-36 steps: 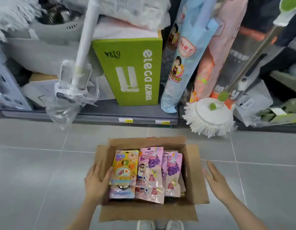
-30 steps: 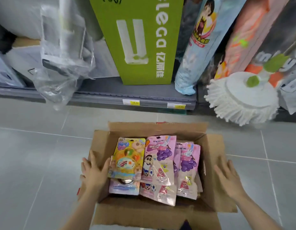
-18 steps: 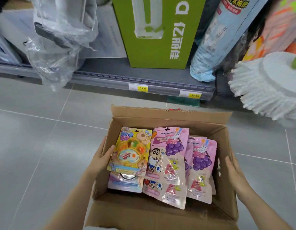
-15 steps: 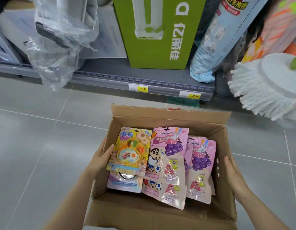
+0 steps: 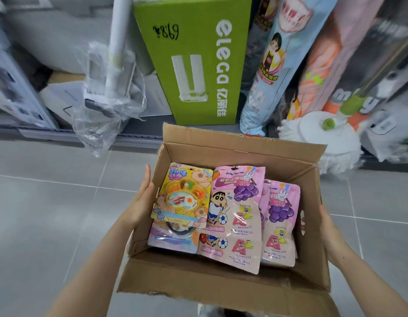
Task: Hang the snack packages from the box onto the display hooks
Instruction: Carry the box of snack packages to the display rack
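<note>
While your left hand [image 5: 142, 202] presses flat against the cardboard box's [image 5: 223, 284] left wall, fingers straight, your right hand [image 5: 328, 227] is flat on the right wall (its fingers are partly hidden). Inside lie the snack packages: a yellow pack [image 5: 184, 195] at the left edge, a pink grape pack [image 5: 235, 216] mid-box, another pink pack [image 5: 280, 220] by the right wall. Beyond stands a green carton [image 5: 196, 58] on the shelf [image 5: 139, 133].

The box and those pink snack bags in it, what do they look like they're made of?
The box looks like plain brown corrugated cardboard: matte, with torn, fuzzy flap edges. The pink snack bags appear to be thin printed plastic film, since they crinkle and carry a soft sheen; foil lining cannot be told.
</note>
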Tool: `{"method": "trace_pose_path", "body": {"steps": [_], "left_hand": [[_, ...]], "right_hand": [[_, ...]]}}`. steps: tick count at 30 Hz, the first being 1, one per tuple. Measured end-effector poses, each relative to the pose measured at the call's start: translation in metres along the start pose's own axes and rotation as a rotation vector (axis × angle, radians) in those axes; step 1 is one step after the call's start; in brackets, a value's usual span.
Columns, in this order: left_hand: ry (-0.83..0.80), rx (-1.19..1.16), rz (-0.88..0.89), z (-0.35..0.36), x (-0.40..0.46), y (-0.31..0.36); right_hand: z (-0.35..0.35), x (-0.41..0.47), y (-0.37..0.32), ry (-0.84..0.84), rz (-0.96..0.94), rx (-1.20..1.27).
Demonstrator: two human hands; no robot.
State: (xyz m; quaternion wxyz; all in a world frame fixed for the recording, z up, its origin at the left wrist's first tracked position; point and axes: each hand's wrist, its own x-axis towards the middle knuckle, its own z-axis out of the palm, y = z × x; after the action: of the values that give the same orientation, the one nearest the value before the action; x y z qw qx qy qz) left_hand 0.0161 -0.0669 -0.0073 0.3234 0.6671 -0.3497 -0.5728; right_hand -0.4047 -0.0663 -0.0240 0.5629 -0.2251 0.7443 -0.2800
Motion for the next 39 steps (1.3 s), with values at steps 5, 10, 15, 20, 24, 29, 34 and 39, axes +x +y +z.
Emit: {"method": "trace_pose_path", "body": {"steps": [5,10,15,20,24,29,34,39], "left_hand": [[-0.076,0.078,0.042,0.002,-0.067,0.089],[-0.047,0.205,0.126,0.017,-0.119,0.160],[-0.074,0.319,0.204,0.039,-0.145,0.221],[-0.212,0.357,0.258,0.069,-0.160,0.267],[-0.289,0.441,0.299,0.115,-0.179,0.293],[-0.426,0.397,0.285,0.195,-0.205,0.313],[-0.520,0.469,0.333,0.291,-0.228,0.318],[-0.567,0.581,0.411,0.401,-0.253,0.313]], "right_hand": [[-0.049,-0.105,-0.061,-0.041,-0.075,0.003],[-0.090,-0.191,-0.103,0.002,-0.189,0.035],[-0.124,-0.250,-0.106,0.088,-0.219,0.107],[-0.162,-0.306,-0.107,0.178,-0.211,0.215],[-0.204,-0.343,-0.100,0.289,-0.211,0.261],[-0.267,-0.384,-0.082,0.399,-0.201,0.336],[-0.346,-0.400,-0.048,0.491,-0.179,0.404],[-0.447,-0.399,-0.016,0.525,-0.158,0.446]]}}
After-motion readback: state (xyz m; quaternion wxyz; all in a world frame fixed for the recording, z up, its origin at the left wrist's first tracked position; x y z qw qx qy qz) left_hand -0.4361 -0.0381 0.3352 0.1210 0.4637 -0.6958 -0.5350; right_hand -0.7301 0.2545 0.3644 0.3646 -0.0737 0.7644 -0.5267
